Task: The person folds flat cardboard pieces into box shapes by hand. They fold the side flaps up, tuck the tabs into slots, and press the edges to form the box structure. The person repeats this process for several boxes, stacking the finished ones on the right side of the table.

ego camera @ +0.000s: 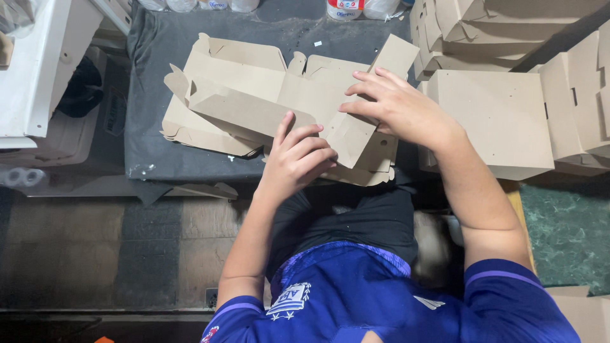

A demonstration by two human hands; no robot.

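A flat brown cardboard box blank [254, 89] lies on top of a stack of like blanks on a dark grey table [159, 51]. My left hand [295, 159] presses on the blank's near edge, fingers curled over a folded flap. My right hand [397, 105] lies flat on the blank's right part, fingers spread and pointing left, holding a flap [352, 136] that is bent downward. Neither hand lifts the blank off the stack.
Folded cardboard boxes [502, 121] stand stacked at the right, more of them [483, 25] behind. A white cabinet [38, 70] is at the left. Rolls and containers [346, 7] line the table's far edge. Wooden floor [95, 254] lies below.
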